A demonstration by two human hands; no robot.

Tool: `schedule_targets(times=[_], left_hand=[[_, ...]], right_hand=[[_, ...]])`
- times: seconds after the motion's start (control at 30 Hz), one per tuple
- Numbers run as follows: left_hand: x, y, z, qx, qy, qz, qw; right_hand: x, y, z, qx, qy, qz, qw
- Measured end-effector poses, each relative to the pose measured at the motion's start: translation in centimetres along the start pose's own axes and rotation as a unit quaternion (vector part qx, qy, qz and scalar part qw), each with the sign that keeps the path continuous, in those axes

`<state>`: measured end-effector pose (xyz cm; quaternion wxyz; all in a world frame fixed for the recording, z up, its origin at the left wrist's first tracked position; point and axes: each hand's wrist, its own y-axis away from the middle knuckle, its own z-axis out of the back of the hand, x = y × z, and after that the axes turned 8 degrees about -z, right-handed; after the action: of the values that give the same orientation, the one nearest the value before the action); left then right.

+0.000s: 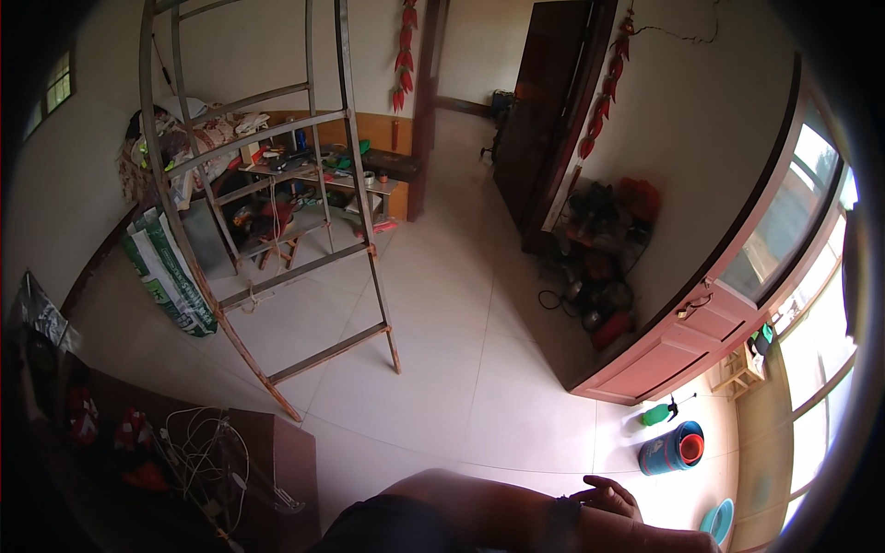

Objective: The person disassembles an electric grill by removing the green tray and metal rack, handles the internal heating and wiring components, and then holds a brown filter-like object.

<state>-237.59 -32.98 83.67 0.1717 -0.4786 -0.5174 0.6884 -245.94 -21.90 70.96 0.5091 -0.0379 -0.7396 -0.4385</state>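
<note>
Here at five o'clock a hand [612, 499] curves loosely, fingers parted, any hold impossible to tell, by the dark wristband [560, 519], where a light touch should serve best.

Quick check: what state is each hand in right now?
Left: cannot be told; only one hand shows clearly, fingers partly bent, and its side is unclear.
Right: cannot be told, for the same reason.
</note>
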Motion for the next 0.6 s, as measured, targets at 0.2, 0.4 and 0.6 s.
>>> schedule_targets(times=[0.2,0.4,0.6], left_hand=[[1.1,0.4,0.2,0.014,-0.015,-0.010,1.000],[1.6,0.1,-0.1,-0.006,-0.007,-0.076,0.997],[2.7,-0.6,-1.1,-0.009,0.001,-0.122,0.992]], right_hand=[[-0.6,-1.1,1.1,0.011,0.037,0.015,0.999],[0.9,-0.5,-0.8,0.012,0.024,0.000,1.000],[0.8,-0.5,-1.2,0.042,-0.036,0.016,0.998]])
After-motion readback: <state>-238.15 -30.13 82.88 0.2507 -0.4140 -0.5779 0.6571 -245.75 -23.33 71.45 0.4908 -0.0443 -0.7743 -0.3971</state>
